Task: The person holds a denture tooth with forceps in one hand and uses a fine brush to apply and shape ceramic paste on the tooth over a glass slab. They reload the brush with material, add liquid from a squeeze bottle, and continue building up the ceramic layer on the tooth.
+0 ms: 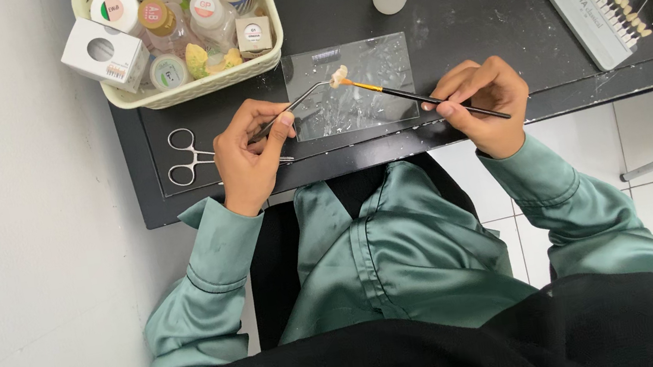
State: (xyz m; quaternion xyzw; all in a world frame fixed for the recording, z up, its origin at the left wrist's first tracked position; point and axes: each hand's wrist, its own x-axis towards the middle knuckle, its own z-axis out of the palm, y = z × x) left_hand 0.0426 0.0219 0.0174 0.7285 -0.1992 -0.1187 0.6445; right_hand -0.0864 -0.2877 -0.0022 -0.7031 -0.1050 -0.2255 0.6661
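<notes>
Now small tooth piece w/ forceps tip, beyond left hand fingers.

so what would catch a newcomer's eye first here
Probably the small pale piece held up on a metal tool by the left hand while the right hand touches a thin brush to it, over a clear slab. Next, the basket crammed with jars at the desk's back left.
</notes>
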